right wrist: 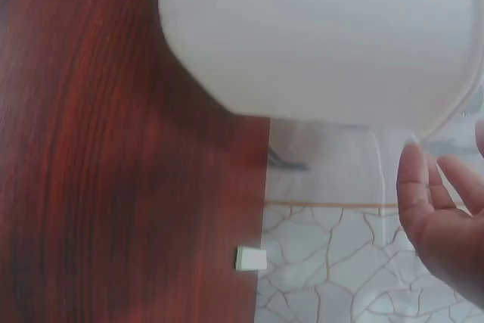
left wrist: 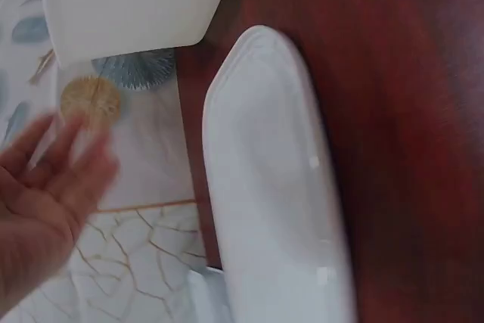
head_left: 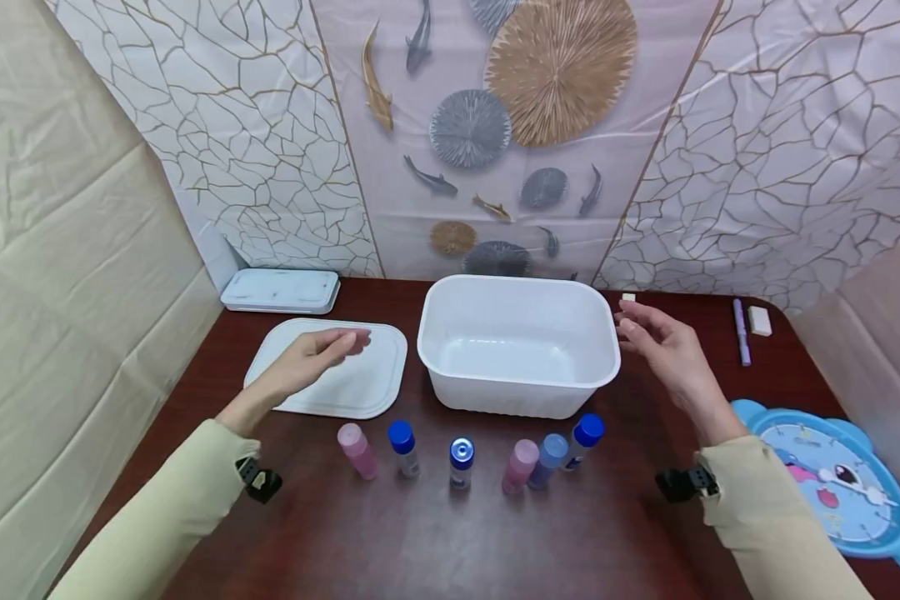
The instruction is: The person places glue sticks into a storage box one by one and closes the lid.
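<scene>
A white rectangular plastic bin [head_left: 450, 385] stands upright at the middle of the table, its inside bare. My right hand [head_left: 663, 342] is beside the bin's right end with fingers loosely bent, close to the rim; whether the fingertips touch it I cannot tell. Above a flat white lid [head_left: 375, 375] to the left, my left hand [head_left: 311, 358] hovers, relaxed and holding nothing. In front of the bin stand several capped tubes like glue sticks, among them a pink one [head_left: 357, 452], a blue-capped one [head_left: 404, 450] and a light blue one [head_left: 547, 461].
A white flat case [head_left: 281, 290] lies at the back left. At the back right are a purple pen [head_left: 742, 332], a white eraser-like block [head_left: 760, 321] and a smaller white block [right wrist: 251, 259]. A light blue cartoon clock [head_left: 832, 483] lies at the right edge. Patterned cloth hangs behind.
</scene>
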{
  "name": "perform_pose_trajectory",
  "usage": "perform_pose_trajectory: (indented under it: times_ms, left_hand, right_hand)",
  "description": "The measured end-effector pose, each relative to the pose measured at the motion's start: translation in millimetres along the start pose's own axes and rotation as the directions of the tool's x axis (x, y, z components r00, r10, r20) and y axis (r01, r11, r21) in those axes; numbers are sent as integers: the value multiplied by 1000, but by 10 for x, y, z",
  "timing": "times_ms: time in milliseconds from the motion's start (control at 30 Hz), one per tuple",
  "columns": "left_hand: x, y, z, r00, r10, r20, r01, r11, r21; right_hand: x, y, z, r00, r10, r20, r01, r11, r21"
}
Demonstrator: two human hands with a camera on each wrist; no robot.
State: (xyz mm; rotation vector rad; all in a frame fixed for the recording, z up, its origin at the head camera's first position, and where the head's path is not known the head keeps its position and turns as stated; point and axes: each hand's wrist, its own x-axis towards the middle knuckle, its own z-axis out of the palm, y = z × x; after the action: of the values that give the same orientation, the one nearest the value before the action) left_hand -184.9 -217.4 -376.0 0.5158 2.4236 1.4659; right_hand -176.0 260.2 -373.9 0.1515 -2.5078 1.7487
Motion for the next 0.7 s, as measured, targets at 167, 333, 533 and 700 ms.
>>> perform_pose_trajectory:
  times_ms: [167,333,533,700]
  left_hand:
    - [-304,-190,-61,968,111,226,-22,932,-362]
    - [-462,-351,-53,878,263,401,-24,859,-511]
    - [-439,-353,51,850,246,466,22,867,-498]
    - [-483,-337,110,858,217,465,20,891,-454]
  right_hand:
    - [46,-33,100,999,39,27,-41,998,56]
    - [57,-49,130,997,70,35,-71,997,25]
    - [40,-56,90,997,69,20,-71,987,145]
    - [60,-54,141,997,68,30,-72,981,181]
